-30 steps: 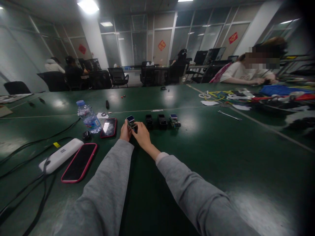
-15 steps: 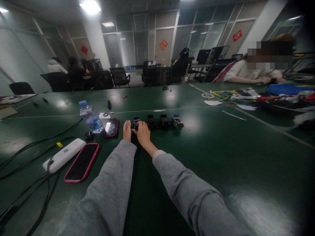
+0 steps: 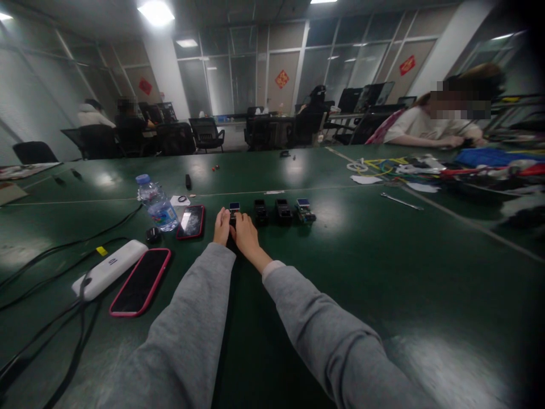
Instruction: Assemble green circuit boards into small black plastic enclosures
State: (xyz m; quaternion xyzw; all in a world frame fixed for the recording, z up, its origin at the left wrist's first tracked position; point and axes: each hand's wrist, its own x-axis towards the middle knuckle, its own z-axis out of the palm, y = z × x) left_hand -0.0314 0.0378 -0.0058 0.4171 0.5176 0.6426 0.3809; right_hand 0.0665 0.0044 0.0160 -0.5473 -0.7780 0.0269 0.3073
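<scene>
Well, at the far left, dark cables (image 3: 82, 307) run over the green table (image 3: 340, 318), one of them lying across a white block (image 3: 109, 270); a tug on that cable could, I think, drag the block into the pink-rimmed phone (image 3: 140, 282) just beside it. Further right stands an upright water bottle (image 3: 155, 205), with a small black object (image 3: 153, 234) by its base and a red-edged phone (image 3: 191, 221) near it. A left elbow or forearm swung wide might tip the bottle, and a leak would threaten the bare electronics.

Next comes the left hand (image 3: 220, 227), its fingers close together along the left side of a small device with a screen (image 3: 234, 207). The device is on or just above the table, between the hands; its lower part is hidden. The right hand (image 3: 247, 233) curls over its near right side. Whether either hand pinches it or merely steadies it, I cannot tell. Pressing unevenly from two sides could tilt it or strain its screen.

To the right, two black housings (image 3: 260, 211) (image 3: 283, 211) and an exposed circuit board (image 3: 304, 210) stand in a row. The right knuckles are near the first housing, so a careless sideways move could knock it into its neighbour. A wrench (image 3: 401, 201) lies well apart.
</scene>
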